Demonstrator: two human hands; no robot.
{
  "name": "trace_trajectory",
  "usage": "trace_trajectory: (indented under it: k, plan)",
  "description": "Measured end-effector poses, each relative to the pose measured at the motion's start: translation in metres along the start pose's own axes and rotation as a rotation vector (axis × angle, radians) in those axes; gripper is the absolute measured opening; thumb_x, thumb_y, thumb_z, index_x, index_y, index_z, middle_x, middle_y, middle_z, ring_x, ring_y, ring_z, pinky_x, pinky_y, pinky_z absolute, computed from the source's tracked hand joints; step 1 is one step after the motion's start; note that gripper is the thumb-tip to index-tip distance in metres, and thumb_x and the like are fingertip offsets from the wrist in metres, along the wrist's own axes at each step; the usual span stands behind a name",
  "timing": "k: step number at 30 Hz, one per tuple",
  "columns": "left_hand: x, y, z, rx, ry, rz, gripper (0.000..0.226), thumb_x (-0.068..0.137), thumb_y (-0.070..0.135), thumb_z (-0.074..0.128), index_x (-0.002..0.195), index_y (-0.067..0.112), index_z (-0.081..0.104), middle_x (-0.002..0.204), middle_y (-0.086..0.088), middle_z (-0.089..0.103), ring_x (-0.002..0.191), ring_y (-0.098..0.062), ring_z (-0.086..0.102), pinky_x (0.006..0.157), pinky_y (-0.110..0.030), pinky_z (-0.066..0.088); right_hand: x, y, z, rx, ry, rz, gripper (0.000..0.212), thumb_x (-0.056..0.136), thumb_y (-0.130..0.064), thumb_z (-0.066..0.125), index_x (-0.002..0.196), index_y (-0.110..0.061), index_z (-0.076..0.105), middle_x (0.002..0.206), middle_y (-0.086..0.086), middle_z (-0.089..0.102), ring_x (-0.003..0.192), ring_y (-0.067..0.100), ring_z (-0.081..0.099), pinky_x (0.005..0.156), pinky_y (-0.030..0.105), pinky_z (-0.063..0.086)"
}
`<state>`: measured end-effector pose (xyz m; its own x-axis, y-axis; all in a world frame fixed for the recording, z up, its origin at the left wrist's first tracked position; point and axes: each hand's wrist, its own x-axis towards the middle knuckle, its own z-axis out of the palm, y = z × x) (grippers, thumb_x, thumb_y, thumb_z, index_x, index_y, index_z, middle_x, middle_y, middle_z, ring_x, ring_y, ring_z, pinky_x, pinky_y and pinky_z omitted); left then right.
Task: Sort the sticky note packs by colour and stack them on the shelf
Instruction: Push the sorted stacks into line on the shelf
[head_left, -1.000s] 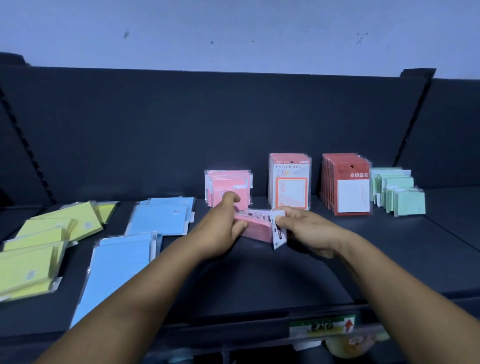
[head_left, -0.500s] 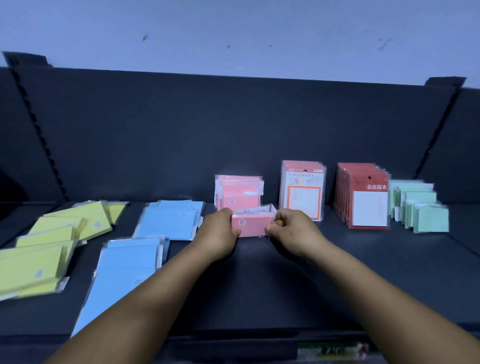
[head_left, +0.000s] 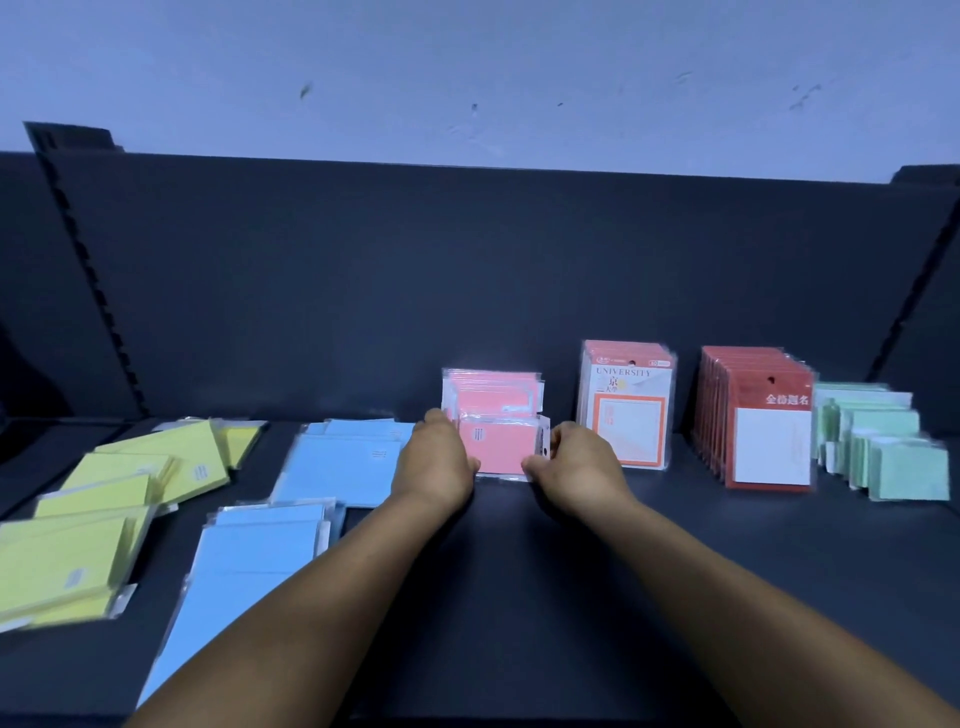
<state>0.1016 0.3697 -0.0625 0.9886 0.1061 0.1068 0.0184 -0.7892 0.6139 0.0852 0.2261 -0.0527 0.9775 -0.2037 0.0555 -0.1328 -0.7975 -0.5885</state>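
Now the pink pack (head_left: 500, 448) stands upright between both hands, left fingers (head_left: 470, 464) and right fingers (head_left: 535, 462) pinching its short ends. Its long axis runs crosswise from one hand to the other, and the pink stack (head_left: 493, 396) waits just behind on the shelf (head_left: 571, 545).

Probably a stationery shop: a dark metal display shelf (head_left: 571, 597) with slotted uprights (head_left: 88, 291) carries cellophane-wrapped packs with hang holes, red-headed card packs (head_left: 769, 441) in a row toward its right edge, under a plain pale wall (head_left: 467, 67).
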Motion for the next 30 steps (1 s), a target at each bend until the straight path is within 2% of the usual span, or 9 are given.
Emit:
trace_trajectory:
  k: [5, 7, 11, 13, 16, 20, 23, 27, 30]
  plan:
    - [-0.002, 0.003, -0.001, 0.134, -0.026, 0.030, 0.015, 0.090, 0.018, 0.058, 0.097, 0.005, 0.058, 0.101, -0.013, 0.065, 0.085, -0.028, 0.058, 0.066, -0.029, 0.041, 0.006, -0.001, 0.003, -0.025, 0.009, -0.031, 0.013, 0.094, -0.018, 0.053, 0.098, -0.006, 0.056, 0.093, 0.007, 0.058, 0.091, 0.027, 0.057, 0.071, 0.028, 0.040]
    - [-0.002, 0.004, -0.001, 0.152, -0.021, 0.025, 0.014, 0.091, 0.019, 0.057, 0.096, 0.006, 0.060, 0.101, -0.013, 0.065, 0.086, -0.028, 0.059, 0.067, -0.029, 0.042, 0.007, -0.002, 0.005, -0.009, -0.001, -0.032, 0.017, 0.093, -0.017, 0.053, 0.103, -0.004, 0.060, 0.100, 0.010, 0.063, 0.096, 0.029, 0.059, 0.074, 0.030, 0.043]
    - [-0.003, 0.005, 0.000, 0.194, -0.044, 0.023, 0.016, 0.092, 0.018, 0.056, 0.096, 0.004, 0.062, 0.102, -0.014, 0.065, 0.090, -0.030, 0.062, 0.066, -0.030, 0.042, 0.008, -0.002, 0.004, 0.003, -0.012, -0.014, 0.012, 0.092, -0.017, 0.056, 0.085, -0.007, 0.055, 0.089, 0.010, 0.061, 0.084, 0.026, 0.055, 0.068, 0.027, 0.040]
    - [-0.003, 0.006, 0.001, 0.196, -0.060, 0.026, 0.019, 0.092, 0.018, 0.056, 0.099, 0.002, 0.063, 0.104, -0.015, 0.065, 0.093, -0.030, 0.062, 0.067, -0.030, 0.042, 0.006, -0.002, 0.004, 0.017, -0.013, 0.004, 0.015, 0.091, -0.018, 0.058, 0.082, -0.007, 0.055, 0.084, 0.008, 0.059, 0.082, 0.027, 0.056, 0.067, 0.027, 0.039]
    - [-0.006, 0.008, -0.001, 0.186, -0.068, 0.025, 0.029, 0.091, 0.020, 0.059, 0.112, 0.000, 0.059, 0.112, -0.017, 0.062, 0.100, -0.032, 0.062, 0.072, -0.032, 0.044, 0.003, -0.002, 0.004, 0.052, -0.006, 0.032, 0.018, 0.088, -0.021, 0.061, 0.088, -0.004, 0.062, 0.089, 0.010, 0.065, 0.085, 0.028, 0.061, 0.066, 0.028, 0.041]
    - [-0.013, 0.009, -0.008, 0.187, -0.076, 0.011, 0.047, 0.088, 0.025, 0.065, 0.123, -0.001, 0.048, 0.123, -0.017, 0.055, 0.108, -0.031, 0.059, 0.080, -0.032, 0.045, -0.007, -0.005, -0.003, 0.026, -0.004, 0.065, 0.022, 0.084, -0.027, 0.066, 0.087, -0.009, 0.054, 0.088, 0.007, 0.059, 0.082, 0.025, 0.055, 0.066, 0.027, 0.038]
    - [-0.022, 0.010, -0.013, 0.196, -0.086, 0.028, 0.053, 0.087, 0.027, 0.066, 0.126, -0.002, 0.044, 0.128, -0.017, 0.051, 0.113, -0.031, 0.055, 0.088, -0.033, 0.045, -0.021, -0.010, -0.008, -0.008, -0.020, 0.068, 0.032, 0.082, -0.033, 0.069, 0.098, -0.010, 0.054, 0.099, 0.006, 0.061, 0.091, 0.025, 0.057, 0.071, 0.028, 0.041]
    - [-0.037, 0.010, -0.019, 0.228, -0.108, 0.099, 0.067, 0.088, 0.029, 0.064, 0.138, -0.002, 0.032, 0.136, -0.018, 0.043, 0.123, -0.032, 0.047, 0.098, -0.035, 0.042, -0.044, -0.013, -0.011, -0.040, -0.023, 0.073, 0.045, 0.080, -0.039, 0.068, 0.112, -0.013, 0.051, 0.112, 0.004, 0.061, 0.104, 0.026, 0.058, 0.077, 0.029, 0.045]
    - [-0.051, 0.010, -0.024, 0.272, -0.121, 0.179, 0.066, 0.090, 0.029, 0.060, 0.142, 0.000, 0.029, 0.140, -0.017, 0.040, 0.127, -0.032, 0.042, 0.101, -0.036, 0.039, -0.060, -0.014, -0.012, -0.119, -0.001, 0.031, 0.052, 0.083, -0.042, 0.065, 0.123, -0.013, 0.047, 0.127, 0.006, 0.056, 0.117, 0.027, 0.052, 0.091, 0.033, 0.045]
